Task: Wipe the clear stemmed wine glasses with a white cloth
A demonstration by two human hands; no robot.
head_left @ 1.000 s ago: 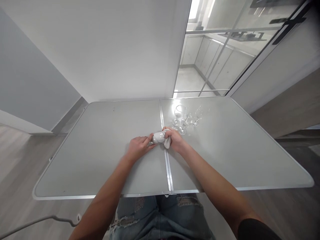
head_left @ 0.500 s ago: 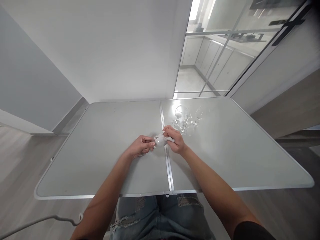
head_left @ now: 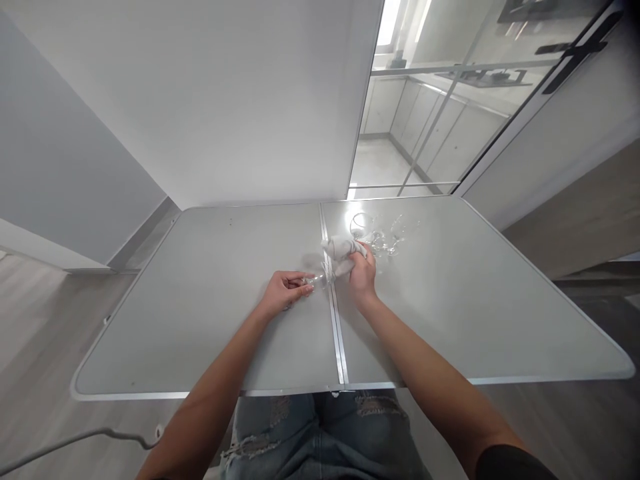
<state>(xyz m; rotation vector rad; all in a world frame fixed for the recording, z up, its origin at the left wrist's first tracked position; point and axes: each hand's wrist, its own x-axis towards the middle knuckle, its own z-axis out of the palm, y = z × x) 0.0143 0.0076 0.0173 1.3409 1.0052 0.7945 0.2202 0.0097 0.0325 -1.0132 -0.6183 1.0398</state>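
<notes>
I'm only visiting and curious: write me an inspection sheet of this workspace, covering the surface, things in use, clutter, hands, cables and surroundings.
Surface: pale table, metal-edged seam across its middle
Things in use: clear glass; white cloth; whether they touch, cannot tell
Clutter: grouped stemmed glasses beyond the right hand
Hands: left hand holds the clear glass; right hand, the white cloth
Cables: grey cable or tube, lower left
Surroundings: white wall; glass-paned door

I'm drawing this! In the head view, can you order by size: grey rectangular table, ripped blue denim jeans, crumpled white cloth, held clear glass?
Grey table
Blue jeans
White cloth and clear glass: unsure; right hand and left hand partly cover them.
</notes>
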